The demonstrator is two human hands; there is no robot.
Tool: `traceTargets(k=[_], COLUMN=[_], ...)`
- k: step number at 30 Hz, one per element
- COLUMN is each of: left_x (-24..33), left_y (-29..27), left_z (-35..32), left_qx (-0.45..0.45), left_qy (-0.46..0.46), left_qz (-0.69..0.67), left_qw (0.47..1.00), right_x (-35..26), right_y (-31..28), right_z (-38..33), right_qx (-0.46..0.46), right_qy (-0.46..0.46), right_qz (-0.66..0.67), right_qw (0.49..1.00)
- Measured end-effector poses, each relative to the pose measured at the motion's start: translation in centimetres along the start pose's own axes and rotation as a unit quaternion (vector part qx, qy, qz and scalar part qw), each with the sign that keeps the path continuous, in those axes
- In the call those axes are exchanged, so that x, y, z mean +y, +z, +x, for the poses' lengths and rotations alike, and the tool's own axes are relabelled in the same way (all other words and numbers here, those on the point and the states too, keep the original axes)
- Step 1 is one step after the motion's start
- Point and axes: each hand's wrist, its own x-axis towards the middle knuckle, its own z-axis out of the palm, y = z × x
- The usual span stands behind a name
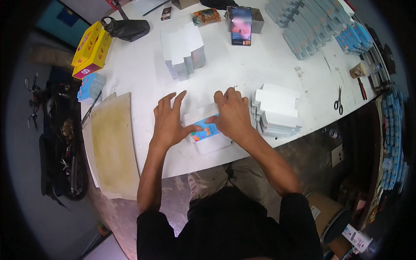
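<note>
A small, partly folded cardboard box (207,131) lies on the white table near its front edge. It has a blue printed panel with coloured spots and white flaps beyond and in front of it. My left hand (168,123) is at its left end, thumb resting on the blue panel and fingers spread in the air. My right hand (232,113) grips the right end, with its fingers curled and its thumb pressed on the panel. A stack of white folded cardboard blanks (277,108) stands just right of my right hand.
More white blanks (184,47) are stacked beyond my hands. A phone (241,27) leans on a metal box. Grey-blue stacked cartons (310,26) fill the far right; scissors (339,102) lie near the right edge. A yellowed board (112,134) covers the left, below yellow boxes (92,50).
</note>
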Motion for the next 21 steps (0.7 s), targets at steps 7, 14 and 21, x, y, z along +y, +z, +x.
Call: traceTargets(k=[7, 14, 21], left_x=[-0.7, 0.5, -0.3], left_y=[0.2, -1.3, 1.0], left_z=[0.7, -4.0, -3.5], left_qx=[-0.043, 0.031, 0.003], left_qy=[-0.05, 0.135, 0.037], left_qz=[-0.003, -0.242, -0.311], left_qw=[0.998, 0.96, 0.95], right_x=[0.7, 2.5, 10.8], right_y=[2.3, -0.1, -9.3], right_z=[-1.4, -7.7, -11.4], right_qx=[0.089, 0.066, 0.206], right_qy=[-0.148, -0.286, -0.124], right_qz=[-0.044, 0.093, -0.087], right_qw=[0.984, 0.952, 0.967])
